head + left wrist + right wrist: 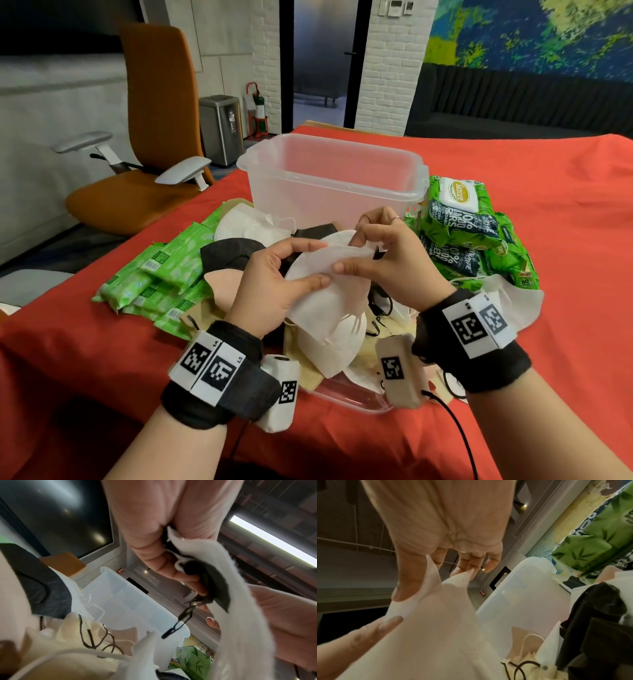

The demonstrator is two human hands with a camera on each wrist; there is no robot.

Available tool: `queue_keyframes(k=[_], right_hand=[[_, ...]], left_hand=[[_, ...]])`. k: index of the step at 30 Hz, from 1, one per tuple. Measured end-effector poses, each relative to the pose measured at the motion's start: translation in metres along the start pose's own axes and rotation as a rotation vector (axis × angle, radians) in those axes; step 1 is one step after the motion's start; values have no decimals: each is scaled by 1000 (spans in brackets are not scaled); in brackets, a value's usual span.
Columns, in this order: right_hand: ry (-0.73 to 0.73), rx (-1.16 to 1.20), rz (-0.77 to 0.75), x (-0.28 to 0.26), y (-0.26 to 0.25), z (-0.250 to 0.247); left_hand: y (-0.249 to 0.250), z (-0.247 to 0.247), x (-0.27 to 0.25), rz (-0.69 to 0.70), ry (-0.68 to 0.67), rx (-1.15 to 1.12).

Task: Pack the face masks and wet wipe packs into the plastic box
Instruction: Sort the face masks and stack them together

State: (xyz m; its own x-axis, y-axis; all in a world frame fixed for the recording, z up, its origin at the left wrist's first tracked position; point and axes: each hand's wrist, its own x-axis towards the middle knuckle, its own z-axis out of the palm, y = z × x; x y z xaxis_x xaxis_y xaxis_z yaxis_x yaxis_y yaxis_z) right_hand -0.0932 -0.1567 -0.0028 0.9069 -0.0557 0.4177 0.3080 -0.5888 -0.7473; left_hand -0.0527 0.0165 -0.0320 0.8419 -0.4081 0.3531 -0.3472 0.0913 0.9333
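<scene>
Red-clothed surface (548, 240), head view: box (329, 178) near the far edge looks empty, nothing packed yet. Masks (246, 219) heaped before it, wipe packs (164, 274) left and right. Left hand (274, 274) and right hand (394, 260) both pinch one white mask (329, 274).

Left wrist: fingers (154, 555) curled on white mask, a black one with it.

Right wrist: thumb and fingers (465, 566) pinch its edge. All packing remains.
</scene>
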Motion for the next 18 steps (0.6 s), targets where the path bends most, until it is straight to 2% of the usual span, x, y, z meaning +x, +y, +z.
queue_keyframes(k=[5, 10, 14, 18], right_hand=[[-23, 94, 72, -1, 3, -2], [-86, 221, 183, 3, 4, -8], [25, 314, 204, 1, 1, -6], [148, 276, 177, -2, -1, -8]], left_hand=[[-2, 0, -1, -2, 71, 13], [-2, -1, -3, -8, 73, -15], [-4, 1, -3, -10, 79, -21], [-6, 1, -1, -16, 151, -63]])
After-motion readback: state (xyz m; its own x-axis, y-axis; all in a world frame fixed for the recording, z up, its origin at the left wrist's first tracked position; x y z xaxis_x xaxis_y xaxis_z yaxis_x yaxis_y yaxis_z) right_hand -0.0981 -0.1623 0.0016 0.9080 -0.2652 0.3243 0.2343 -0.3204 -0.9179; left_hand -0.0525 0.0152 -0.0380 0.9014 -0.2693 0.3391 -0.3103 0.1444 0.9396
